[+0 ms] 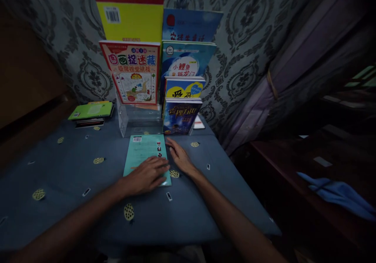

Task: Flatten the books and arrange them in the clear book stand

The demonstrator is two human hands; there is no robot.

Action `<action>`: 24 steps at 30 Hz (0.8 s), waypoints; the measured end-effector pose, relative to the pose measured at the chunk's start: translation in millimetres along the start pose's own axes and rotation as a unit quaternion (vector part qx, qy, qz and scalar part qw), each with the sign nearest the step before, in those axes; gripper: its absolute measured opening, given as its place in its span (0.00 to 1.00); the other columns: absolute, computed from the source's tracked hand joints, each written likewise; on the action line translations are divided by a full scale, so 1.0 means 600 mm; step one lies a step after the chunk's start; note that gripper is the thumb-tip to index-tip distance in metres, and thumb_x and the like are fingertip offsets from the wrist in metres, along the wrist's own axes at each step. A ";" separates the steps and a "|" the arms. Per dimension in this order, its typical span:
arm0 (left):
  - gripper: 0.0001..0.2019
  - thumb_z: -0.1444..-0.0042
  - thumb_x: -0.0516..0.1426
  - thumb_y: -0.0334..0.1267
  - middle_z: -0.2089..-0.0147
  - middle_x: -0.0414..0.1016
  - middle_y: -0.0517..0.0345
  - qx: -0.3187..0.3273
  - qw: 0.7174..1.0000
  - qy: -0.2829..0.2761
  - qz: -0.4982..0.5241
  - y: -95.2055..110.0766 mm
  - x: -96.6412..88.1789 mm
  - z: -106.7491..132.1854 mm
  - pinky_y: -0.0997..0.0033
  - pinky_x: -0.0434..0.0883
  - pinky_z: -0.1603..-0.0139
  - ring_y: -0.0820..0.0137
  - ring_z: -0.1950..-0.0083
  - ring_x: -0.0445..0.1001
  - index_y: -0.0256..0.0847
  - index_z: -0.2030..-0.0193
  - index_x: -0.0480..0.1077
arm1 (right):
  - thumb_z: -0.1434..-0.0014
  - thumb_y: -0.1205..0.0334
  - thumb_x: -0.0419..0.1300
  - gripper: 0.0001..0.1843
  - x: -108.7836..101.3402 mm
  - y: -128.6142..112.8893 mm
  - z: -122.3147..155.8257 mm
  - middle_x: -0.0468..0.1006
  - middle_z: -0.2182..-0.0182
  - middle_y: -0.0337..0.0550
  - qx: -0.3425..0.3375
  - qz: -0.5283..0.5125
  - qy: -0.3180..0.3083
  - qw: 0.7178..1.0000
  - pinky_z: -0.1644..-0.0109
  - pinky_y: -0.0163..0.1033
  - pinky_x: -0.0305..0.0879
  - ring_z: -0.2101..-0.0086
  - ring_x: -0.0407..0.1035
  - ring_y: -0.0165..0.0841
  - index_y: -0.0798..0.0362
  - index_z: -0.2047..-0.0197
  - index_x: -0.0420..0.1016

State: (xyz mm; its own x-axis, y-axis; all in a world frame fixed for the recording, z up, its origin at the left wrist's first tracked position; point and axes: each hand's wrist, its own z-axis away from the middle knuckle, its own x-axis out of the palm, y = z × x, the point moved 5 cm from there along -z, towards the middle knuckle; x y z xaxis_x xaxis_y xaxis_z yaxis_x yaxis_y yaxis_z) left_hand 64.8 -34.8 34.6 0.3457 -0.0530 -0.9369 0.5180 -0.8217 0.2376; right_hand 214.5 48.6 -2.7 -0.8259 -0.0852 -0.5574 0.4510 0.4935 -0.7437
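Note:
A teal book [143, 147] with a barcode at its top left lies flat on the blue patterned tablecloth [110, 182]. Across its lower half rests my left hand [149, 173], palm down with the fingers stretched toward the right edge. My right hand [179, 155] lies beside the book's right edge, fingers extended; whether it touches the edge I cannot tell. Just behind the book stands a clear acrylic display rack [141, 128]. On its right side are a dark blue book [182, 116] in front and a yellow-and-blue book [185, 89] behind it.
Higher on the rack stand a red picture book [135, 75], a yellow book [133, 20], a light-blue book [188, 59] and a blue book [192, 22]. A stack with a green book [91, 110] on top lies at the back left. A purple curtain [261, 83] hangs at right.

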 end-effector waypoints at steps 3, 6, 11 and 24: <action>0.19 0.32 0.51 0.41 0.34 0.68 0.47 0.013 1.000 -0.016 0.015 0.035 -0.004 0.025 0.49 0.61 0.31 0.57 0.32 0.64 0.43 0.37 0.67 | 0.33 0.60 0.48 0.23 0.004 -0.012 0.005 0.75 0.42 0.51 -0.027 0.052 -0.010 0.998 0.37 0.55 0.63 0.41 0.68 0.41 0.51 0.36 0.67; 0.17 0.32 0.51 0.41 0.36 0.70 0.49 0.028 0.998 -0.019 0.045 0.046 -0.013 0.037 0.52 0.62 0.32 0.60 0.34 0.67 0.44 0.39 0.69 | 0.33 0.59 0.51 0.21 0.010 -0.025 0.012 0.74 0.41 0.55 -0.060 0.108 -0.023 0.992 0.34 0.57 0.59 0.40 0.66 0.44 0.53 0.41 0.72; 0.18 0.31 0.47 0.40 0.40 0.74 0.47 -0.064 0.995 0.073 0.017 -0.041 -0.026 0.054 0.54 0.67 0.36 0.61 0.38 0.71 0.42 0.39 0.68 | 0.33 0.60 0.51 0.21 0.041 -0.051 0.003 0.71 0.39 0.54 -0.113 0.153 -0.066 0.980 0.32 0.59 0.55 0.36 0.61 0.43 0.52 0.40 0.72; 0.28 0.30 0.43 0.49 0.28 0.56 0.36 -0.263 0.956 0.099 -0.089 -0.182 0.012 0.083 0.48 0.59 0.32 0.55 0.27 0.55 0.31 0.31 0.57 | 0.32 0.60 0.51 0.24 0.111 -0.059 -0.099 0.67 0.36 0.55 -0.063 0.206 -0.102 0.971 0.30 0.57 0.50 0.35 0.59 0.42 0.54 0.35 0.67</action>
State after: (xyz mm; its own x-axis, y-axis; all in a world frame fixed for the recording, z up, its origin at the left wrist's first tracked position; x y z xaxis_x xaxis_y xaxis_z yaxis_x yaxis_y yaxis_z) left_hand -28.5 26.2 -11.0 0.3308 0.2123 -0.9195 0.8857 -0.4062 0.2248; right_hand 123.7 77.2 8.4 -0.4940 -0.0226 -0.8691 0.6730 0.6230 -0.3988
